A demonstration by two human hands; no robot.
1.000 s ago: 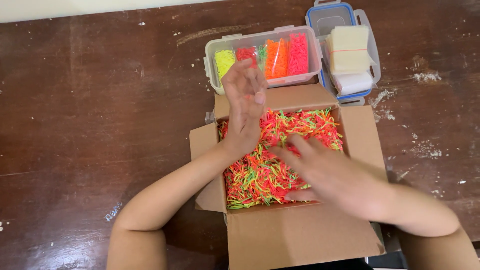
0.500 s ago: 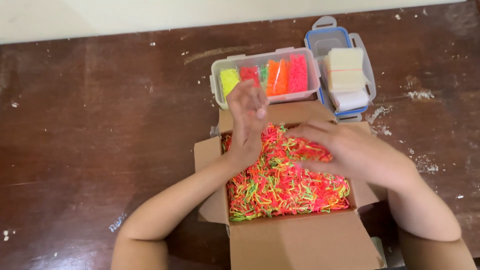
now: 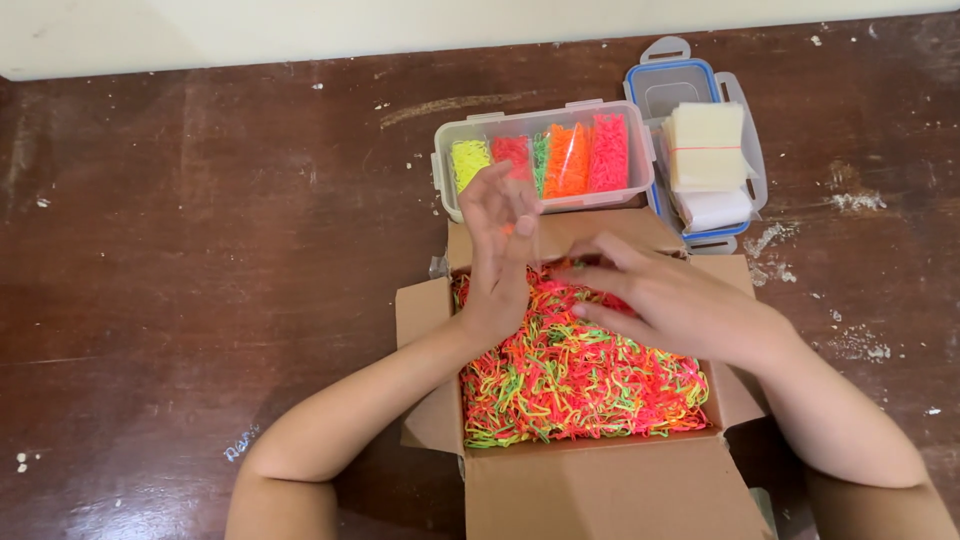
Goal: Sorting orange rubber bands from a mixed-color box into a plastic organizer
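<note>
An open cardboard box [image 3: 610,490] is filled with mixed neon rubber bands [image 3: 570,375] in red, yellow, green and orange. My left hand [image 3: 500,255] is raised over the box's far left corner, palm turned inward and fingers loosely curled; a speck of orange shows by its fingertips. My right hand [image 3: 670,300] hovers over the far side of the pile. Its fingers are spread and point toward the left hand, just short of touching it. Whether either hand holds a band is unclear.
Just beyond the box stands a clear plastic container [image 3: 445,170] with sorted bands in yellow, red, green, orange and pink. To its right a blue-rimmed lid [image 3: 660,85] carries a stack of small clear bags [image 3: 705,150]. All rest on a scuffed dark wooden table [image 3: 200,250].
My right hand lifted out of the pile's middle and moved to the far edge, toward my left hand. The left hand stayed raised. The camera view shifted slightly.
</note>
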